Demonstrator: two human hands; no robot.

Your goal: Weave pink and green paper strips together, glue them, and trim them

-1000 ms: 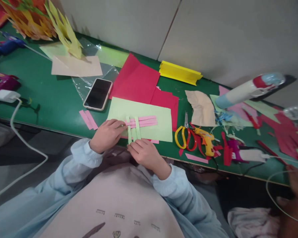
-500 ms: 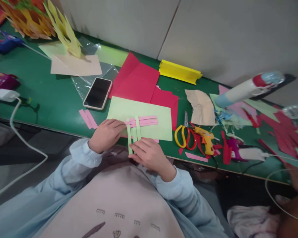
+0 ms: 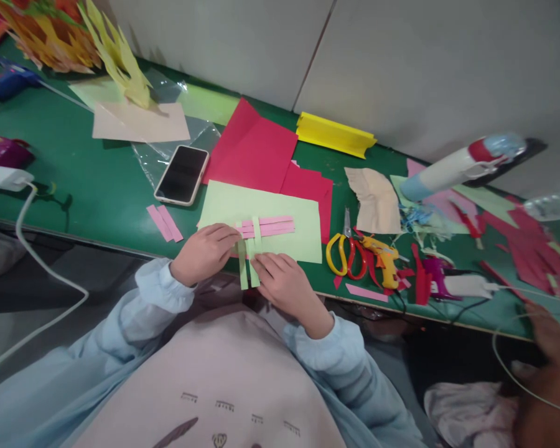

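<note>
Pink paper strips (image 3: 276, 225) lie side by side, interlaced with light green paper strips (image 3: 243, 269) that hang toward me past the table edge. My left hand (image 3: 204, 252) is closed, its fingertips pinching the left end of the weave where pink and green meet. Just below and to the right, my right hand (image 3: 287, 283) has its fingers closed on a green strip near its lower part; its fingertips partly cover the strips. Under the weave is a light green paper sheet (image 3: 303, 239). Two loose pink strips (image 3: 164, 223) rest left of it.
Behind lie red paper sheets (image 3: 256, 143) and a phone (image 3: 183, 175). On the right are scissors (image 3: 348, 249), a yellow glue gun (image 3: 383, 258), a bottle (image 3: 462, 167) and paper scraps. Another person's hand (image 3: 548, 330) is at the right table edge.
My right hand has shifted slightly right along the green strips, uncovering the lower ends of the left ones. My left hand keeps its pinch. The other person's hand at right has moved into clearer view.
</note>
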